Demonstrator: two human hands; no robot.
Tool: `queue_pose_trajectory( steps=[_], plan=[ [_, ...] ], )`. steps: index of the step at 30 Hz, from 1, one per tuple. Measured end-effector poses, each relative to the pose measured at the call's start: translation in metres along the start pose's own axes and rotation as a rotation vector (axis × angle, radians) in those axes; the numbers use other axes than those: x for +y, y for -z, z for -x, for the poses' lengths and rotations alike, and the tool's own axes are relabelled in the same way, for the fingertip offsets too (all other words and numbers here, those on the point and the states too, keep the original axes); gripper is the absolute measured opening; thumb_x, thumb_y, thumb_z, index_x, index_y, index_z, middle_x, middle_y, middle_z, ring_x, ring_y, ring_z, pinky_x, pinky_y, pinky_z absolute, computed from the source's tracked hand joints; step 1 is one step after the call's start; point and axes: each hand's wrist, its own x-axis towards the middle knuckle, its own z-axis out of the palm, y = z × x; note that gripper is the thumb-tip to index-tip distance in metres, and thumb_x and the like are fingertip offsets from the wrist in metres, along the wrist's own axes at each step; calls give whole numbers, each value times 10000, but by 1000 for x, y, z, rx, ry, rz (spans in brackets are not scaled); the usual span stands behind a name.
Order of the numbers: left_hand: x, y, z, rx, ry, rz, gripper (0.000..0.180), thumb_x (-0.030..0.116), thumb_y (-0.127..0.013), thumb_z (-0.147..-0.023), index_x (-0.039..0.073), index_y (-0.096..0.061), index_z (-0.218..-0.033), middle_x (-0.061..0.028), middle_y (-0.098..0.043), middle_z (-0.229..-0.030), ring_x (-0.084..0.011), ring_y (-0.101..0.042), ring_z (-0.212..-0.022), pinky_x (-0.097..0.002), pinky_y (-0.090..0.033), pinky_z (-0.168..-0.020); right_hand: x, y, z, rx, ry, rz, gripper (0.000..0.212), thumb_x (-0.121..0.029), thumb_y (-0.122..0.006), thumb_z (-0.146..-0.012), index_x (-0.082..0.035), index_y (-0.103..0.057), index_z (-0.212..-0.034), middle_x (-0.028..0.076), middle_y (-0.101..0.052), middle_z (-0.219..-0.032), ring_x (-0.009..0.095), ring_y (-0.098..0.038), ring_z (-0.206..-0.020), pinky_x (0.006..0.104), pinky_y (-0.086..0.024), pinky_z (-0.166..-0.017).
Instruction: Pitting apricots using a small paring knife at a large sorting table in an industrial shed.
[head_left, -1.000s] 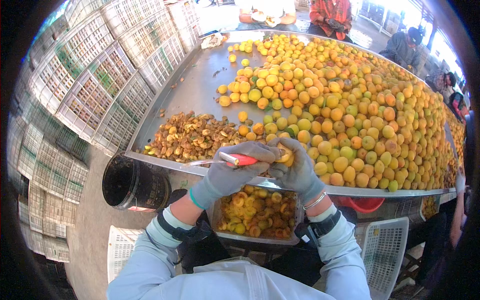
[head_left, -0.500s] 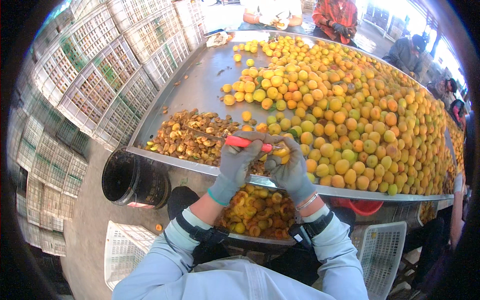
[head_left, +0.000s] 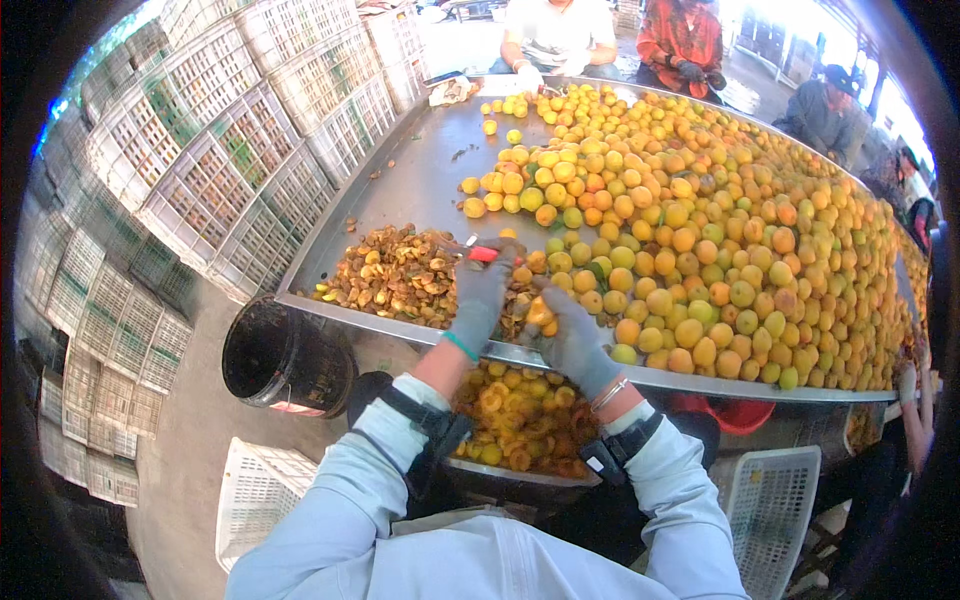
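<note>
My left hand (head_left: 482,285), in a grey glove, is closed around a red-handled tool (head_left: 483,254) with a bit of metal showing at its end. It hovers over the right side of a heap of brown apricot pits (head_left: 390,272). Close by, my gloved right hand (head_left: 578,342) grips an orange apricot (head_left: 541,312) between thumb and fingers, near the table's front edge. Whether that fruit is whole or split cannot be made out. Below my hands, a container of opened apricot halves (head_left: 515,420) stands against the table.
Whole apricots (head_left: 700,250) cover much of the metal table (head_left: 420,180). A black bucket (head_left: 290,360) stands at the left front, with stacked plastic crates (head_left: 210,180) behind. White baskets (head_left: 255,500) flank me, and a red basin (head_left: 735,415) sits under the table. Several people work along the far edges.
My hands have drawn apart. The left has gone up and left with the red-handled tool, away from the apricot; the right has dropped slightly, still holding the fruit. The view has shifted a little.
</note>
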Motion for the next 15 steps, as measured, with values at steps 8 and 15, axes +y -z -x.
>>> queue_pose_trajectory(
  steps=[8,15],
  plan=[
    [20,18,19,-261,-43,68,150,89,-620,-855,37,-615,-996,-80,-649,-963,-179,-636,-864,-315,-547,-775,45,0,56,-187,-49,1386,482,-405,-540,-868,-52,-513,-1195,173,-626,-969,280,-609,-863,369,-489,-758],
    [51,20,61,-277,-21,-67,144,65,-628,-841,-4,-611,-966,-80,-647,-963,-146,-615,-844,-270,-500,-772,-63,3,63,153,249,1836,443,-465,-615,-799,-142,-622,-1103,155,-646,-995,314,-610,-937,397,-467,-837]
  ],
)
